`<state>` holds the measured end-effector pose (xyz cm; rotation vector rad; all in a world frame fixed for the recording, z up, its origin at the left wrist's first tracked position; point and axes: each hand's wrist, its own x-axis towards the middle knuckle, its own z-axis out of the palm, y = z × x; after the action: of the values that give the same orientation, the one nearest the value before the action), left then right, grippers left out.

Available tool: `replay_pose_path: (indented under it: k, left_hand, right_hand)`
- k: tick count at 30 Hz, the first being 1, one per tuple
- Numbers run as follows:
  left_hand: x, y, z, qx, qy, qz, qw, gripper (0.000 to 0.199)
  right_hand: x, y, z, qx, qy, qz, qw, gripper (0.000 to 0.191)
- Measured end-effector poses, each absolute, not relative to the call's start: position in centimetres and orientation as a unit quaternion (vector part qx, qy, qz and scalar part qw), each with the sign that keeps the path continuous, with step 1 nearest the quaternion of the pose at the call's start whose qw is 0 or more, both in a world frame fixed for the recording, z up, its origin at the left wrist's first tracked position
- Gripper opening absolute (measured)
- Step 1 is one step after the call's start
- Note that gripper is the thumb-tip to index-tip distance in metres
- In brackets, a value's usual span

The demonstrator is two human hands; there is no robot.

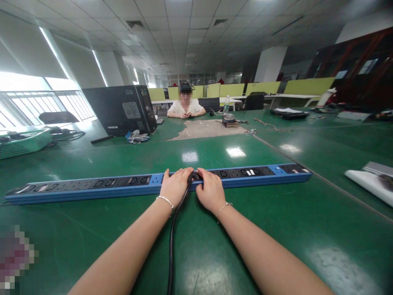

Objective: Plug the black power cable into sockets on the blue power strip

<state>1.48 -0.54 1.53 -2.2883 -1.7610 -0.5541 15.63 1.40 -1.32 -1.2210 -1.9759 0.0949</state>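
Note:
A long blue power strip (pixel 172 187) with black socket panels lies across the green table in front of me. At its middle, a black plug (pixel 193 176) sits over the sockets between my hands, and its black cord (pixel 172 241) runs down toward me. My left hand (pixel 175 186) is over the strip, its fingers closed against the plug's left side and the little finger raised. From the other side, my right hand (pixel 211 189) has curled fingers at the plug, the thumb low by the strip's front face. Fingers partly hide the plug; how deep it sits cannot be seen.
Behind the strip stand a black computer case (pixel 119 108), gloves (pixel 137 137), a water bottle (pixel 226 105) and a tape-like roll (pixel 229 119). A green basket (pixel 24 143) is at left, a white device (pixel 368 184) at right. A person (pixel 186 106) sits across the table.

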Motion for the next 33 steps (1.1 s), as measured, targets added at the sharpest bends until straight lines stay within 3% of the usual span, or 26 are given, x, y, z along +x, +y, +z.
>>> replay_pose_path:
  k: [9,15,20,24,33]
  left_hand:
    - [0.8,-0.4,0.4,-0.790,-0.573,-0.192,0.102,0.046]
    - [0.7,0.0,-0.5,-0.787,-0.574,-0.190,0.119,0.063]
    - [0.9,0.1,-0.2,-0.777,-0.590,-0.186,0.117,0.049]
    - [0.9,0.1,-0.2,-0.775,-0.589,-0.191,0.128,0.038]
    - [1.1,0.0,-0.5,-0.767,-0.592,-0.207,0.135,0.036]
  right_hand:
    - [15.6,1.1,-0.8,-0.336,-0.846,0.042,0.412,0.052]
    - [14.8,1.3,-1.1,-0.312,-0.853,0.045,0.416,0.047]
    - [13.4,1.8,-0.6,-0.370,-0.831,-0.007,0.415,0.032]
    - [13.1,2.3,-0.2,-0.384,-0.836,-0.014,0.393,0.031]
    - [13.2,2.0,-0.2,-0.380,-0.829,-0.011,0.411,0.027]
